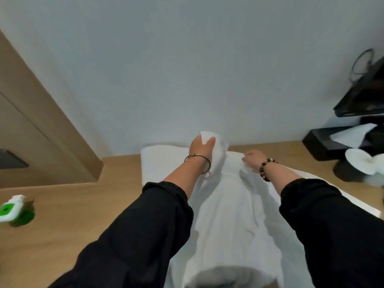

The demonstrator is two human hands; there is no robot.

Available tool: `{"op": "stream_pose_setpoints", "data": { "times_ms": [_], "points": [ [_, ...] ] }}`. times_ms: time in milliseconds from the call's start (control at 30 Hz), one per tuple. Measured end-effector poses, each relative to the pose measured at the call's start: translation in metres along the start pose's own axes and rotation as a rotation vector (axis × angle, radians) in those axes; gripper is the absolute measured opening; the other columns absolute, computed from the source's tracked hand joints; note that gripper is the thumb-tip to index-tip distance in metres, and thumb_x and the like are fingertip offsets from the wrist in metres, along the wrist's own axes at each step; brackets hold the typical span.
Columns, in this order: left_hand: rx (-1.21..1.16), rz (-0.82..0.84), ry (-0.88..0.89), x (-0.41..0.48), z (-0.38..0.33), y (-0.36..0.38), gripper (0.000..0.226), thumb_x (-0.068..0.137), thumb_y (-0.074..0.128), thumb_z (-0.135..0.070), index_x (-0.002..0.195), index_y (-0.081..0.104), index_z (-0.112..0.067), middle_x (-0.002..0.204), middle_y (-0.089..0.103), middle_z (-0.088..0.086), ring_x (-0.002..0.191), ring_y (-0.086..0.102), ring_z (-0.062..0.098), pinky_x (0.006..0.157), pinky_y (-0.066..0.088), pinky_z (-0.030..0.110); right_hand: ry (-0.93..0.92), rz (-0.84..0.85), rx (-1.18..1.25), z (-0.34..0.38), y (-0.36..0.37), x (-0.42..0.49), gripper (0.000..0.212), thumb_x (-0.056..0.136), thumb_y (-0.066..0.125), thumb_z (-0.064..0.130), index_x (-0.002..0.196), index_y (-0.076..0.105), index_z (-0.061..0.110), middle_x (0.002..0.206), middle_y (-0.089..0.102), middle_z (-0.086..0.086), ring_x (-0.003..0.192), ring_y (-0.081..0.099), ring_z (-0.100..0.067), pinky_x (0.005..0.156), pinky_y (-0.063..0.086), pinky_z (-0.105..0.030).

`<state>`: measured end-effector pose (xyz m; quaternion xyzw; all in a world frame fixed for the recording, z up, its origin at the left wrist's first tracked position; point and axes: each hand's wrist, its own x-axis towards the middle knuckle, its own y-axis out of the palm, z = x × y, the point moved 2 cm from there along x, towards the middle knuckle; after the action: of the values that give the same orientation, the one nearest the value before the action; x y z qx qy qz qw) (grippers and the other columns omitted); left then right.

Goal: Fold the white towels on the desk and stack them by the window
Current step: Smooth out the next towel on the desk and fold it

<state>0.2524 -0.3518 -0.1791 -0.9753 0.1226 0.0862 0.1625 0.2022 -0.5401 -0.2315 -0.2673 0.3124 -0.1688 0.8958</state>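
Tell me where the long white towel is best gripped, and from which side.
At its two far corners, reaching over it from the near end. The towel lies lengthwise away from the person, so the far edge is the free end to fold back; the left hand pinches one raised corner, the right hand grips the other.

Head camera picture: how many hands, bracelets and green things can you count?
Hands: 2, left hand and right hand, both gripping the white towel
Bracelets: 2, metal bangle, bead bracelet
Green things: 1, green container
Total: 5
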Motion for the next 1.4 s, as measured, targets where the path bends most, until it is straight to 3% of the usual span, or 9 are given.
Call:
{"op": "stream_pose_setpoints", "data": {
  "times_ms": [167, 367, 600, 767, 900, 967, 1100, 1267, 1400],
  "points": [
    [0.126, 0.143, -0.163, -0.024, 0.055, 0.096, 0.059, 0.096, 0.048, -0.035, 0.143, 0.034, -0.002, 0.151, 0.033, 0.013, 0.138, 0.031, 0.027, 0.113, 0.024, 0.034, 0.154, -0.131, -0.622, -0.122, -0.037, -0.013, 0.039, 0.093, 0.038, 0.020, 0.132, 0.045, 0.013, 0.138, 0.044, -0.013, 0.126, 0.037, -0.033, 0.100, 0.036, -0.042],
    [-0.007, -0.097, -0.239, -0.033, 0.095, 0.115, 0.062, 0.099, 0.045, -0.032, 0.148, 0.022, -0.003, 0.155, 0.023, 0.011, 0.142, 0.022, 0.023, 0.110, 0.015, 0.025, 0.110, 0.124, -0.661, -0.172, 0.010, -0.010, 0.065, 0.096, 0.030, 0.051, 0.148, -0.008, 0.043, 0.157, -0.023, -0.001, 0.145, -0.009, -0.035, 0.115, 0.008, -0.055],
    [-0.181, -0.535, -0.194, -0.019, 0.087, 0.060, 0.055, 0.100, 0.041, -0.030, 0.146, 0.027, -0.002, 0.152, 0.031, 0.012, 0.140, 0.028, 0.023, 0.114, 0.020, 0.030, -0.124, 0.279, -0.636, -0.122, 0.059, 0.011, 0.069, 0.089, 0.030, 0.065, 0.146, -0.007, 0.050, 0.157, -0.023, 0.006, 0.145, -0.014, -0.030, 0.114, 0.003, -0.055],
    [-0.039, -0.431, -0.117, -0.020, 0.084, 0.083, 0.053, 0.101, 0.039, -0.028, 0.146, 0.027, -0.002, 0.150, 0.033, 0.012, 0.138, 0.030, 0.024, 0.101, 0.019, 0.014, -0.279, 0.472, -0.338, -0.088, 0.068, 0.014, 0.049, 0.099, 0.040, 0.032, 0.147, 0.032, 0.032, 0.160, 0.008, 0.001, 0.146, 0.007, -0.028, 0.118, 0.012, -0.041],
    [0.375, -0.120, 0.069, -0.028, 0.102, 0.121, 0.026, 0.101, 0.039, -0.020, 0.119, 0.049, -0.005, 0.122, 0.055, 0.016, 0.122, 0.047, 0.033, 0.084, 0.031, 0.024, -0.211, 0.108, 0.077, -0.104, 0.019, 0.019, 0.024, 0.092, 0.050, 0.005, 0.104, 0.071, 0.009, 0.117, 0.063, -0.007, 0.112, 0.054, -0.022, 0.090, 0.039, -0.023],
    [0.590, 0.001, 0.099, -0.026, 0.116, 0.129, 0.042, 0.102, 0.036, -0.021, 0.142, 0.035, -0.008, 0.149, 0.035, 0.009, 0.141, 0.025, 0.022, 0.109, 0.020, 0.031, -0.209, -0.161, -0.035, -0.122, -0.013, 0.030, 0.028, 0.089, 0.048, -0.002, 0.104, 0.069, 0.005, 0.121, 0.061, -0.012, 0.116, 0.052, -0.026, 0.093, 0.035, -0.022],
    [0.791, 0.022, 0.104, -0.022, 0.128, 0.133, 0.053, 0.101, 0.037, -0.019, 0.150, 0.018, -0.009, 0.155, 0.024, 0.007, 0.145, 0.012, 0.018, 0.115, 0.014, 0.036, 0.109, -0.538, -0.226, -0.165, -0.063, 0.052, 0.039, 0.090, 0.052, 0.013, 0.129, 0.049, 0.014, 0.145, 0.034, -0.010, 0.129, 0.035, -0.030, 0.104, 0.034, -0.041],
    [0.803, 0.056, 0.059, -0.018, 0.130, 0.132, 0.056, 0.101, 0.038, -0.017, 0.150, 0.014, -0.009, 0.157, 0.018, 0.008, 0.146, 0.011, 0.018, 0.115, 0.013, 0.036, 0.546, -0.586, -0.073, -0.201, -0.088, 0.054, 0.063, 0.088, 0.060, 0.024, 0.140, 0.029, 0.007, 0.146, 0.030, -0.019, 0.131, 0.032, -0.037, 0.105, 0.031, -0.047],
    [0.732, 0.078, 0.054, -0.016, 0.133, 0.127, 0.053, 0.101, 0.037, -0.018, 0.150, 0.017, -0.012, 0.157, 0.018, 0.007, 0.146, 0.010, 0.018, 0.116, 0.012, 0.034, 0.482, -0.456, 0.103, -0.202, -0.082, 0.054, 0.036, 0.096, 0.042, 0.024, 0.130, 0.048, 0.012, 0.133, 0.050, -0.010, 0.119, 0.048, -0.029, 0.097, 0.038, -0.035]
  ]
}}
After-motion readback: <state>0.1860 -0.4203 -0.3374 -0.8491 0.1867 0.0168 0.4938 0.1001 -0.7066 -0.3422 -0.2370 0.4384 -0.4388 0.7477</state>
